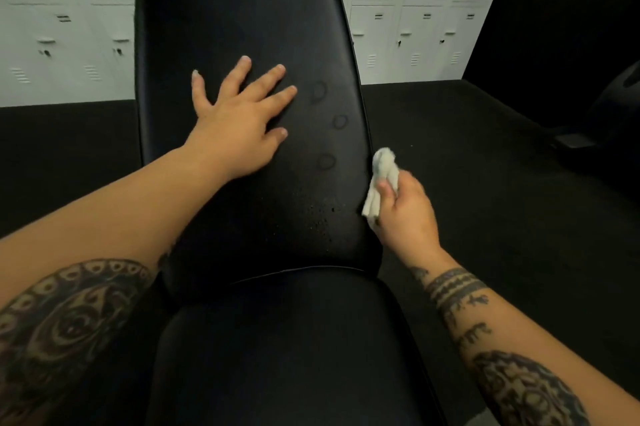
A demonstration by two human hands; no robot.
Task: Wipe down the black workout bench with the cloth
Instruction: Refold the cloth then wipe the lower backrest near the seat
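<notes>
Two hands: I count both in my feed, the left hand [239, 124] and the right hand [405, 214], each on a bare, tattooed forearm.
One cloth: a single white cloth [383, 164], bunched up, sits at the right edge of the bench [221, 204]; I cannot tell whether it touches the side or hangs just beside it.
Two pads: the bench shows a long back pad [242, 10] and a seat pad [277, 356] nearer me, with a seam between them.
Three ring marks: faint circles [318, 90] lie in a loose line down the right half of the back pad, between my two hands.
Many droplets: a scatter of small drops [318, 214], too fine to count, sits on the lower back pad near the cloth.
Left hand pose: palm down and flat on the back pad, fingers straight and spread apart, holding nothing.
Right hand pose: thumb and curled fingers clamped on the cloth, just off the pad's right edge, over the dark floor [485, 183].
Lockers: pale locker doors [415, 10] stand behind the bench on both sides.
</notes>
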